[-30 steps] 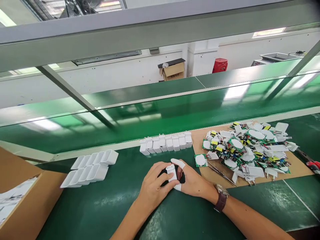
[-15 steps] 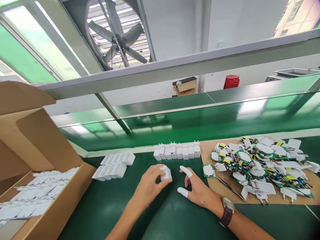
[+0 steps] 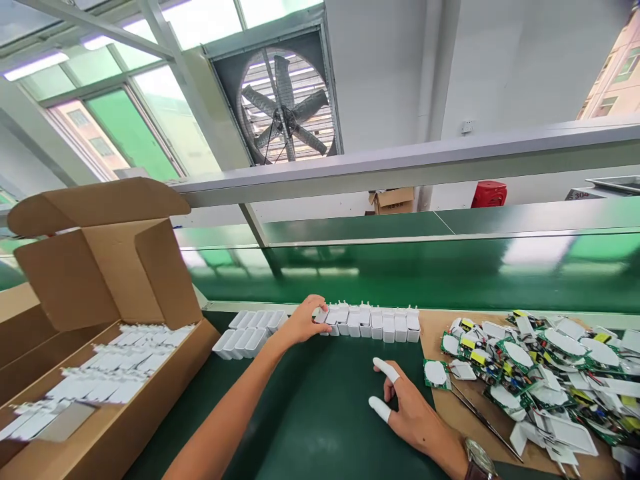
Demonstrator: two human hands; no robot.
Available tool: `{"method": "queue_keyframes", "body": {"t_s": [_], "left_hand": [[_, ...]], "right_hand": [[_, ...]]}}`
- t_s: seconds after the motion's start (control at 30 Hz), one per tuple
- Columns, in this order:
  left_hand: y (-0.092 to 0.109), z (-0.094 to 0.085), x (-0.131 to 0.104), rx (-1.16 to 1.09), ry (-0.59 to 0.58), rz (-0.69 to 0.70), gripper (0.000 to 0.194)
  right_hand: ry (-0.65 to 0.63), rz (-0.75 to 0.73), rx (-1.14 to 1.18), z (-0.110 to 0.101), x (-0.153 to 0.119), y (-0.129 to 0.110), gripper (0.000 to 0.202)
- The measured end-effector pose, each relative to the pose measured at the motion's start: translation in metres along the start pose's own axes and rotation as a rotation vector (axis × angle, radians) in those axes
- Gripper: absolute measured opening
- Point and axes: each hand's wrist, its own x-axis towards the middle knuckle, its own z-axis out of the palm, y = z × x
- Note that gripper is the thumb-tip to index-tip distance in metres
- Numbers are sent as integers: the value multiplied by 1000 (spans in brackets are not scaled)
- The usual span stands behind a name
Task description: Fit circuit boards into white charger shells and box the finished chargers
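My left hand (image 3: pixel 306 320) reaches to the left end of a row of white plug housings (image 3: pixel 377 323) standing at the back of the green table. Its thumb and fingers are closed around a white plug housing (image 3: pixel 322 316) at that end. Over the table my right hand (image 3: pixel 403 403) is held with thumb and index finger spread, both in white finger cots, and nothing lies between them. Left of the row is a block of open white housings (image 3: pixel 249 335), partly behind my left hand. Nearest my right hand lies a green circuit board with a white disc (image 3: pixel 437 374).
An open cardboard box (image 3: pixel 165 373) full of white parts stands at left. On a brown cardboard sheet (image 3: pixel 453 437) at right lie tweezers (image 3: pixel 487 421) and a heap of circuit boards with white covers (image 3: pixel 530 360). A green partition (image 3: pixel 400 267) rises behind.
My left hand has carried the white housing away from me, up to the left end of the row. My right hand keeps its spread pose. The camera view has tilted upward and turned left.
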Motion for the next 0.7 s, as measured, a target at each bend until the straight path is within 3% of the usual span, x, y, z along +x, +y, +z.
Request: {"method": "queue_keyframes", "body": {"t_s": [0.1,0.17,0.23,0.37,0.53,0.6,0.7], "left_hand": [[17,-4,7,94,-61,14,90],[27,-3,15,160,-124,16,106],[34,2,25,224,-195,5,102],[39,7,40,328,-292,-52,75],[33,-9,27,351,-428,-22,77],[32,-13,12,333,-420,2,85],[37,-5,-12,262,-220,-54,126]], "right_hand": [[20,-17,23,3,0,5,62],[32,-31,43,5,-1,8,62],[34,-23,58,6,-2,10,62],[19,9,70,5,-3,12,59],[10,28,70,4,-2,10,57],[-1,33,62,5,0,11,55],[14,35,68,6,2,17,53]]}}
